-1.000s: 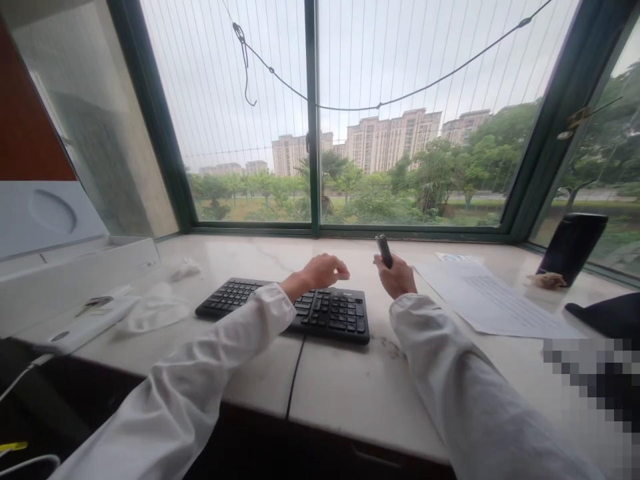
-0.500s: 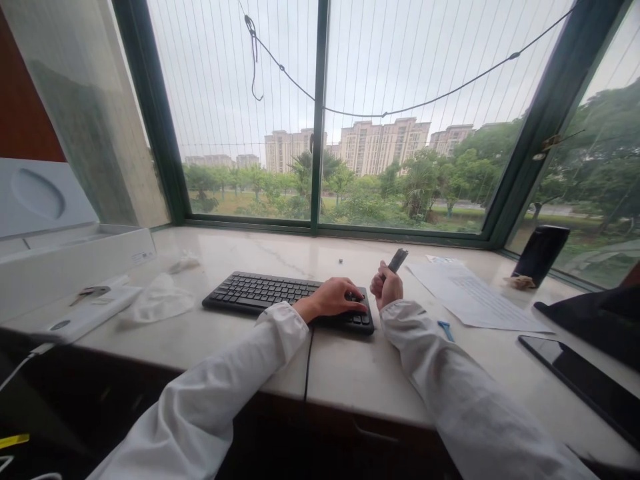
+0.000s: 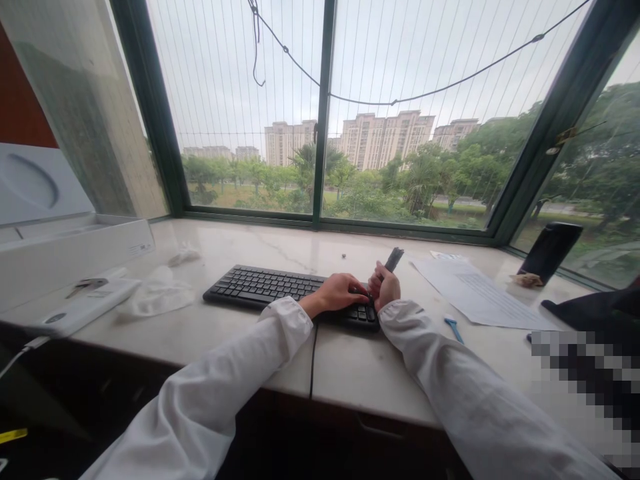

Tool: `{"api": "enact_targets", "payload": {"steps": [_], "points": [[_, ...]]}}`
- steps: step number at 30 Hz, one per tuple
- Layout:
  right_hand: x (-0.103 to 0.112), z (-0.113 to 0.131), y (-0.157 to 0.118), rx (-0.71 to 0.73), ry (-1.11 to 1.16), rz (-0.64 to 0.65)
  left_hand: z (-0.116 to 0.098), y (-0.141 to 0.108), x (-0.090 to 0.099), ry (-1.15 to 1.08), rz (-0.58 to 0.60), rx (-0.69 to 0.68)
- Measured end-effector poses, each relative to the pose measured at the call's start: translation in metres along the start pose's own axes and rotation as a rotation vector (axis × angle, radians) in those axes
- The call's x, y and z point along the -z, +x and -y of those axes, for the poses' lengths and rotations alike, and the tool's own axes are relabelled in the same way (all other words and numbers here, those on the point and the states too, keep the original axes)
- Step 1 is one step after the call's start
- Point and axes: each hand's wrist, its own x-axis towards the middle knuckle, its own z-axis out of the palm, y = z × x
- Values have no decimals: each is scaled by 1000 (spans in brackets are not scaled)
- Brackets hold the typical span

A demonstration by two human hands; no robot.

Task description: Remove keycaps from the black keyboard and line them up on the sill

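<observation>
The black keyboard [image 3: 270, 285] lies on the pale stone sill. Over its right end is my left hand [image 3: 337, 293], with bent fingers and thumb brought close together, bearing down on the keys. Whether a small part sits between those fingertips is hidden. Close beside it, at the keyboard's right edge, my right hand [image 3: 387, 288] is wrapped round a short dark stick [image 3: 395, 259]. The stick slants up and to the right out of the fist and has a rough, dark top. Its lower end is hidden by the fist and the left fingers.
A blue razor-shaped tool [image 3: 454, 329] and printed sheets [image 3: 465, 293] lie at the right. A black phone-like slab [image 3: 553, 253] leans by the window. At the left are crumpled tissue [image 3: 157, 293], keys [image 3: 87, 287], a white corded device [image 3: 90, 308] and a white box [image 3: 75, 247].
My right hand, with the dark stick, has come slightly left, closer to my left hand and the keyboard's edge. My left hand stays on the keys. The view has shifted a little.
</observation>
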Motion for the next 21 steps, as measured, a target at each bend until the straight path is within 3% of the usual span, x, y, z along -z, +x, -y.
{"api": "enact_targets", "payload": {"steps": [5,8,21], "points": [[1,-6,-5,118,-128,244,10,2,-4,-7,-8,-32],[2,-8,-7,143,-148,316,13,3,-4,-4,13,-32],[12,-16,-5,396,-410,304,13,4,-5,28,36,49]]}}
